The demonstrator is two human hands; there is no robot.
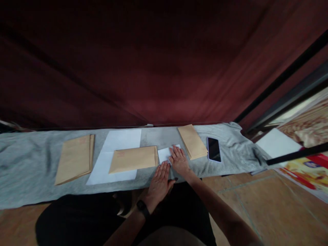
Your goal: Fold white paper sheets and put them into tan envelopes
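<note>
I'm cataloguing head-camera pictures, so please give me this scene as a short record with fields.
Right hand: flat on the small white paper, right hand
Left hand: fingers extended at that paper's near edge, left hand; dark watch on its wrist
Middle: brown envelope lying partly over a large white sheet
Far left: left envelope pile
Right: right envelope pile, then a phone
Surface: grey cloth
</note>
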